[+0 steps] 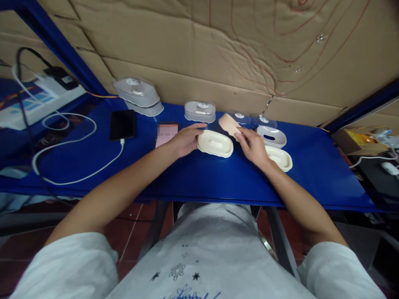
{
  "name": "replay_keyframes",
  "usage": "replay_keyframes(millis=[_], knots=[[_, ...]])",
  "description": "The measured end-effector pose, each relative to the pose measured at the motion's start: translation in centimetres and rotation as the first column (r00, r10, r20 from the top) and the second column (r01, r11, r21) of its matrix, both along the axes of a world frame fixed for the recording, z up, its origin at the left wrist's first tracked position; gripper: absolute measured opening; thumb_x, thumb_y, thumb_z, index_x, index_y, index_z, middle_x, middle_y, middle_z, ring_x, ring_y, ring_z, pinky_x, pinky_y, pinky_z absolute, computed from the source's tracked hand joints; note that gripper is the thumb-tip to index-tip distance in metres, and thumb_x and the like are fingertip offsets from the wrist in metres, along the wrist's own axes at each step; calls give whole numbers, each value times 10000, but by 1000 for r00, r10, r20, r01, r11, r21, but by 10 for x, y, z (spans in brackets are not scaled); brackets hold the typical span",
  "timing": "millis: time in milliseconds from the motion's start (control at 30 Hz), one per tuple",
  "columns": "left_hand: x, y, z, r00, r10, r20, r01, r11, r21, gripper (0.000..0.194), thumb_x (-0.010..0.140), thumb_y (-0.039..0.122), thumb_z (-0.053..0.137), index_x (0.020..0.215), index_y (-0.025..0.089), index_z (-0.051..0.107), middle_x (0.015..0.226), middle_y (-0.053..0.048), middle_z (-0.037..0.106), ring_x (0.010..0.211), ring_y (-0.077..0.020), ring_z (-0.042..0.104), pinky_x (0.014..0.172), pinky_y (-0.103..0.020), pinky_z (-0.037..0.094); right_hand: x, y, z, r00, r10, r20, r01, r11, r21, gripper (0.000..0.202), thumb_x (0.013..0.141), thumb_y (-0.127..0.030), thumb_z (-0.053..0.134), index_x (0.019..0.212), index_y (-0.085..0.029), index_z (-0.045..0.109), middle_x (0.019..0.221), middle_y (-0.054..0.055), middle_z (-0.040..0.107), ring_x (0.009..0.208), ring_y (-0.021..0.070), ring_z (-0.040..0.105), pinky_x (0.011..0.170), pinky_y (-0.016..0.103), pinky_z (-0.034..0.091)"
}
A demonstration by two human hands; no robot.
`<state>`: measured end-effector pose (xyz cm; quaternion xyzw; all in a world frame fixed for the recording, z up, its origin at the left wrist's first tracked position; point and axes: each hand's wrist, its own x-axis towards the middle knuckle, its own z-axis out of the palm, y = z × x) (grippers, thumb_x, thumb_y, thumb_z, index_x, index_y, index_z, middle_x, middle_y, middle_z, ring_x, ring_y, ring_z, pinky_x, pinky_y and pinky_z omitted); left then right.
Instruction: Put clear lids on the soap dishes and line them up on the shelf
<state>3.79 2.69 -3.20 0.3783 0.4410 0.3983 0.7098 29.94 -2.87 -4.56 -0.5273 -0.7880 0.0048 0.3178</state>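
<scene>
My left hand (187, 140) grips the left end of a cream oval tray (215, 143), which has a raised ridge in its middle. The fingers reach along its far edge and the thumb is partly hidden. In my right hand (253, 145), pinched between thumb and fingers, is a peach-coloured rounded piece (229, 125), tilted above the blue table. Close by my right wrist lies a second cream oval tray (282, 158), partly covered by the hand. Behind it is a whitish oval cover (272, 138) with a dark slot.
Along the cardboard back wall stand a grey oval container (200, 112) with a clear lid, a stacked pair (140, 97), and clear lids (263, 121). On the left lie a black phone (122, 125) on a white cable and a lit phone (166, 133). A power strip (40, 101) sits far left.
</scene>
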Motion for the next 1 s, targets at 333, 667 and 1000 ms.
replay_keyframes(millis=[333, 667, 1000], knots=[[6, -8, 1, 995, -11, 104, 6, 999, 50, 239, 851, 99, 744, 1082, 160, 739, 946, -49, 750, 797, -155, 696, 704, -252, 546, -24, -15, -5, 932, 353, 87, -348, 935, -69, 413, 1154, -394, 410, 1424, -254, 689, 1456, 70, 729, 1392, 256, 645, 1185, 469, 469], [5, -4, -3, 999, -33, -12, 33, 999, 29, 405, 836, 95, 695, 1232, 173, 717, 1042, -85, 747, 817, -184, 703, 728, -305, 547, 3, 60, -8, 927, -197, 319, 251, 958, -139, 642, 1038, -328, 484, 1630, -90, 420, 1627, 260, 516, 1540, 416, 430, 1277, 704, 240], [3, -7, -5, 986, -166, 23, 166, 986, -24, 307, 791, 124, 789, 1093, 170, 759, 957, -78, 747, 795, -211, 713, 728, -358, 578, 27, 47, -7, 990, -70, 120, 93, 975, -200, 732, 1044, -634, 501, 1604, -163, 479, 1605, 250, 546, 1461, 426, 538, 1177, 679, 447]])
